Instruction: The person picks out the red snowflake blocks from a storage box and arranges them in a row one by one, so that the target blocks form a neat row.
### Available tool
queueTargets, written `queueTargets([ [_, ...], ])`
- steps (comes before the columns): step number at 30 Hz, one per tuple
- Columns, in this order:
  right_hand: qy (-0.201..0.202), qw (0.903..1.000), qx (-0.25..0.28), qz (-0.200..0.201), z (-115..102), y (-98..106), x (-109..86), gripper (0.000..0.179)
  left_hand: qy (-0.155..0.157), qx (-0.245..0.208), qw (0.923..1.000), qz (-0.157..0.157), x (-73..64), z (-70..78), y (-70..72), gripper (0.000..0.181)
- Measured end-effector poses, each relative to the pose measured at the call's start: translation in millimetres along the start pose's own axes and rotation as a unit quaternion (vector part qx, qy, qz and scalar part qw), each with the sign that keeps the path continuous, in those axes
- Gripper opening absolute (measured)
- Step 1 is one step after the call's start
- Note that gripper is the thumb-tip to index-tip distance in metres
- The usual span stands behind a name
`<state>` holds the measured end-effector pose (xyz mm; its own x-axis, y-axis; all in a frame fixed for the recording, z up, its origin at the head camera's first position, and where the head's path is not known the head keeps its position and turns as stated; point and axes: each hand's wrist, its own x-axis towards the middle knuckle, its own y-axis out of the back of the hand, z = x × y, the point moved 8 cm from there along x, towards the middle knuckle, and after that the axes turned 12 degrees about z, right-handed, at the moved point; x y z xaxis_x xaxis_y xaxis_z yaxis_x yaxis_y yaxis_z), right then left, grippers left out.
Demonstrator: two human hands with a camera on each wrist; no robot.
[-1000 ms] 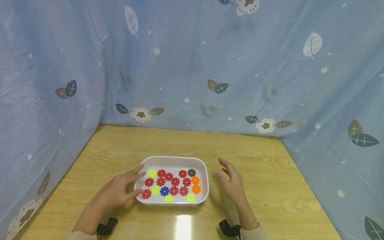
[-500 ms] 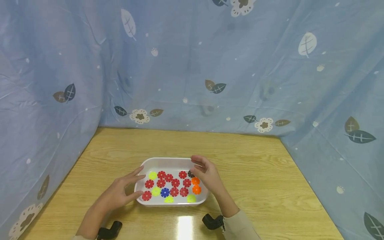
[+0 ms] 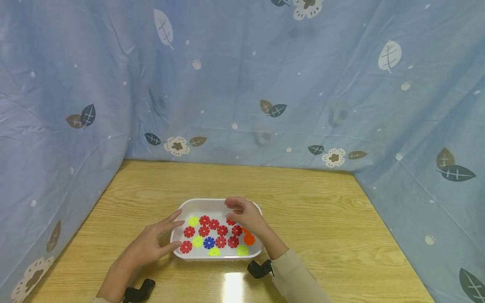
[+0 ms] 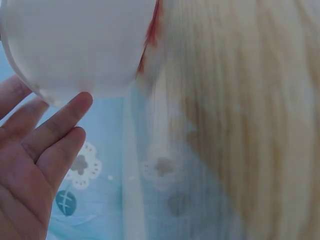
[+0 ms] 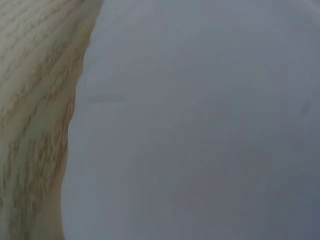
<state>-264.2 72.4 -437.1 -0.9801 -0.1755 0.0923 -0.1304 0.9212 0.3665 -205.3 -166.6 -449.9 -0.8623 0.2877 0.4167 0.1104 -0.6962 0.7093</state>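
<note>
A white tray (image 3: 197,204) sits on the table holding several small notched plastic discs. Most are red, like the red disc (image 3: 204,231); a blue disc (image 3: 209,243), a yellow disc (image 3: 197,241) and an orange disc (image 3: 249,239) lie among them. My left hand (image 3: 149,244) rests at the tray's left rim, fingers extended. In the left wrist view the left fingers (image 4: 75,107) reach up beside the tray wall (image 4: 75,50). My right hand (image 3: 248,216) hovers over the tray's right part, fingers loosely bent with nothing between them, covering the dark disc. The right wrist view shows only the white wall (image 5: 190,130) close up.
The wooden table (image 3: 310,210) extends around the tray on all sides. A blue patterned curtain (image 3: 227,84) hangs at the back and along both sides. Black wrist devices, such as the left one (image 3: 139,291), are strapped near each hand.
My right hand has moved left from beside the tray to above its right part, now covering the dark disc. The left hand and the tray have stayed in place.
</note>
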Motion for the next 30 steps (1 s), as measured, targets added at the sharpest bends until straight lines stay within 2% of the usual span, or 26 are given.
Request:
queueTargets([
  [6, -0.029, 0.9984, -0.048, 0.009, 15.6, -1.8, 6.6, 0.033, -0.011, 0.004, 0.9999, 0.007, -0.1, 1.4, 1.3, 0.050],
  [18, -0.062, 0.9893, -0.129, 0.026, 33.1, -3.4, 12.9, 0.032, 0.000, -0.003, 1.0000, -0.004, 1.9, 0.7, 0.0, 0.049],
  [24, -0.048, 0.9832, -0.174, 0.027, 30.7, -4.4, 13.4, 0.034, 0.006, -0.002, 1.0000, -0.003, 2.7, -1.2, 0.4, 0.049],
  [30, -0.016, 0.9700, -0.241, 0.028, 27.2, -6.8, 14.7, 0.033, 0.017, -0.001, 0.9998, -0.011, 3.1, -4.7, 0.0, 0.050],
])
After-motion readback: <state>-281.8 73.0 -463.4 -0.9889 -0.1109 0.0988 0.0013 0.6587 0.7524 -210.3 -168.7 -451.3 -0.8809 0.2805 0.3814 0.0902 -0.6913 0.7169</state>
